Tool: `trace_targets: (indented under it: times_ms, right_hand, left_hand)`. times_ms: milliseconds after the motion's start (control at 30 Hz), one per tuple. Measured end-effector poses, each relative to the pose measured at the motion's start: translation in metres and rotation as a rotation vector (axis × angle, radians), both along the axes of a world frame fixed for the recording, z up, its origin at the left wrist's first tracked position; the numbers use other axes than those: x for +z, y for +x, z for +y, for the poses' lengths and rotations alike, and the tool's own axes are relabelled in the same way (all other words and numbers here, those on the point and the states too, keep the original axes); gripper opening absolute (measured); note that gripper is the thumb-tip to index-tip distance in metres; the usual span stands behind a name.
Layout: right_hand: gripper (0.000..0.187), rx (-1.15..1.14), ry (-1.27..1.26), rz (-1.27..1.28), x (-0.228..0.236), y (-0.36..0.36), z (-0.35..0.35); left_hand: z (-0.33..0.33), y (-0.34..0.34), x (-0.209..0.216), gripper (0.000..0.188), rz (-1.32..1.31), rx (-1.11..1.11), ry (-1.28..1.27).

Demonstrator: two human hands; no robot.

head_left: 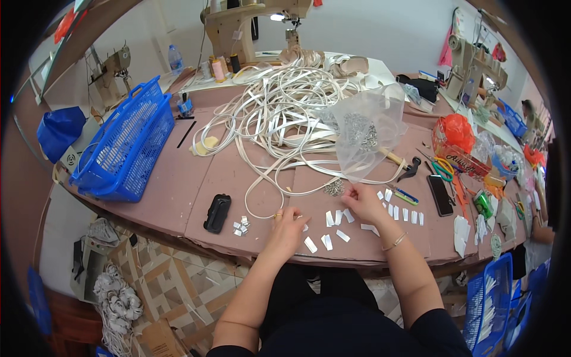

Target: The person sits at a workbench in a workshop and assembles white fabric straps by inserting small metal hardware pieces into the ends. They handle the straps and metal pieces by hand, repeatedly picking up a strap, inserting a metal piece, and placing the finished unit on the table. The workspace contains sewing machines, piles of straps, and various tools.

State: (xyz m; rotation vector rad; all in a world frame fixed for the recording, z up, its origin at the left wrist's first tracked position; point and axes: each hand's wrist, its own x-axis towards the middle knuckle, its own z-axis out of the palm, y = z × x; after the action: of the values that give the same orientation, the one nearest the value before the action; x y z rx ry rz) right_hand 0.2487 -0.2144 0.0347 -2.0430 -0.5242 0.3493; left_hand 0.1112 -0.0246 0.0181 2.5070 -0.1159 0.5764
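Note:
My left hand (pixel 286 231) rests low over the table with fingers bent, beside a small white strip (pixel 306 228). Whatever its fingertips hold, if anything, is hidden. To the right, my right hand (pixel 364 202) has its fingers drawn together at the edge of a small pile of metal rings (pixel 334 188); I cannot make out what is pinched. Several short white strips (pixel 343 235) lie spread between and below the hands. More sit in a row of white strips (pixel 405 214) right of my right wrist. A little heap of folded white pieces (pixel 241 226) lies left of my left hand.
A tangle of white cord (pixel 279 113) covers the table's middle, beside a clear plastic bag (pixel 363 134) of metal parts. A black case (pixel 217 213) and blue basket (pixel 128 143) stand left. Right are a hammer (pixel 407 168), phone (pixel 440 195) and scissors (pixel 443 169). Behind stands a sewing machine (pixel 238 27).

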Motion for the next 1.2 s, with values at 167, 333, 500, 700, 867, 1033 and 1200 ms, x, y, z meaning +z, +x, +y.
trace_targets:
  times_ms: [167,333,500,700,867,1033,1200]
  right_hand:
    - [0.013,-0.026,0.415,0.480,-0.001,-0.021,-0.010]
    - [0.015,-0.060,0.589,0.492,0.006,-0.041,0.000]
    - [0.012,-0.147,0.596,-0.011,0.025,-0.068,0.020]
    - [0.012,-0.141,0.508,-0.483,0.043,-0.081,0.016]
    - [0.012,-0.102,0.440,-0.610,0.043,-0.084,0.015]
    - [0.011,-0.166,0.500,-0.525,0.042,-0.088,0.018]
    - [0.010,-0.168,0.577,-0.402,0.039,-0.085,0.018]
  left_hand:
    - [0.007,0.001,-0.005,0.016,-0.096,-0.038,-0.081]
    - [-0.009,0.001,0.013,0.011,-0.146,0.016,-0.540]
    - [-0.036,0.000,0.035,0.013,0.005,-0.019,-1.174]
    - [-0.053,-0.003,0.045,0.013,-0.124,-0.042,-1.200]
    - [-0.057,-0.003,0.047,0.012,-0.133,-0.044,-1.192]
    - [-0.058,-0.003,0.046,0.012,-0.125,-0.064,-1.195]
    - [-0.061,0.000,0.046,0.012,-0.162,-0.059,-1.155]
